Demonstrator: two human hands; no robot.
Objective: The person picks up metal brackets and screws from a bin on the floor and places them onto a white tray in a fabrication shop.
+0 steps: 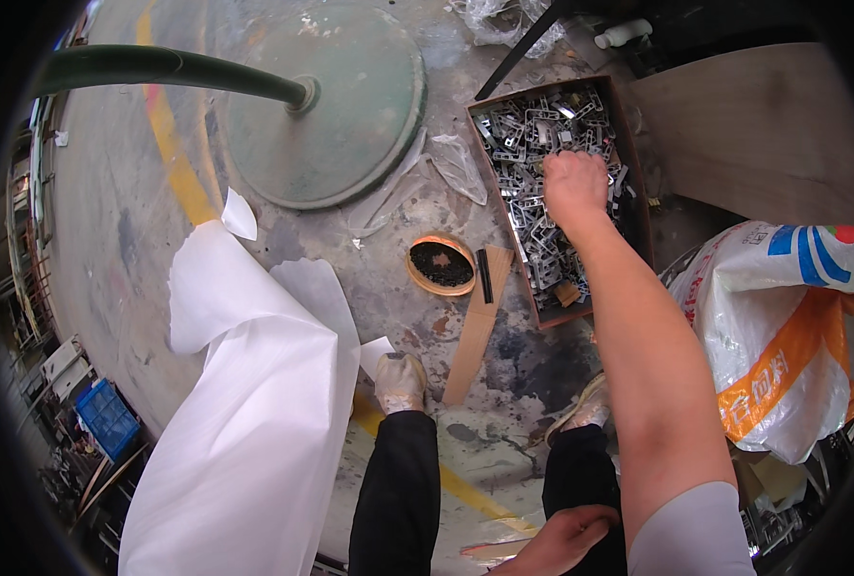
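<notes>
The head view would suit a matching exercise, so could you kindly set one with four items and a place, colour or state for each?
1. right hand
2. left hand
3. round container
4. crate

A. blue
B. near the picture's lower edge
C. at the metal parts
D. holding small black pieces

Pairs: 1-C, 2-B, 3-D, 4-A

The brackets (pixel 528 192) gleam silver inside a rust-brown box (pixel 638 221), one tan scrap (pixel 567 293) towards its near edge. The floor (pixel 129 182) is grey, dark-blotched, striped yellow; on it sit an orange-rimmed dish (pixel 446 289) and a tan strip (pixel 473 350). The white sack (pixel 768 317) carries orange and blue bands, plus what looks like red.
</notes>
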